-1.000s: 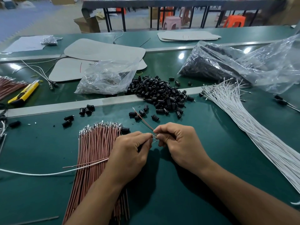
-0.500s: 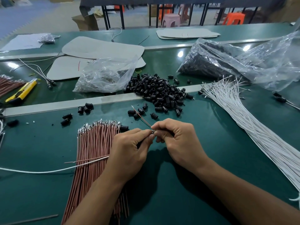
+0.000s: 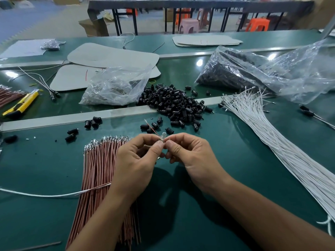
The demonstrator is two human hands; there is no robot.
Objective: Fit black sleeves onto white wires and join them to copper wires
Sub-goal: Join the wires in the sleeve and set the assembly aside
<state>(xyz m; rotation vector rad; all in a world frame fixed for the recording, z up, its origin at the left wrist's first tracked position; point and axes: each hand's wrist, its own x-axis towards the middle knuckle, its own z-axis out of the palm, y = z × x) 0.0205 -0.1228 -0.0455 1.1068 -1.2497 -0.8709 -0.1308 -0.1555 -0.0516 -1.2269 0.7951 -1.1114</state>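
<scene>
L hand point(image 3: 137, 160): we saw thumb & forefinger pinched on the base of a small clear bulb point(image 3: 163, 135), other fingers curled under.
R hand point(image 3: 190, 156): thumb & forefinger pinched the same bulb from the opp. side, tips just beside the L ones.
Single copper wire point(image 3: 150, 126): stuck out up & left from the pinch, above the green table point(image 3: 217, 187); we couldn't tell which hand held it.
White wire point(image 3: 36, 195): ran from under the L hand to the left edge, lying across the copper bundle point(image 3: 97, 169); whether it was gripped, we couldn't tell.
Copper bundle: lay flat, partly under the L hand & forearm, metal-tipped ends pointing away from us.
White bundle point(image 3: 268, 138): lay well to the R, fanning from far centre to the near-right corner.
Black sleeves point(image 3: 172, 104): piled just beyond the hands, over the metal strip point(image 3: 54, 120); a few strays lay nearer.
Small clear bag point(image 3: 116, 86): sat left of the pile.
Big clear bag point(image 3: 253, 73): far R, dark parts inside.
Yellow knife point(image 3: 21, 104): far left, beyond the strip.
Grey pads point(image 3: 108, 57): behind the small bag.
</scene>
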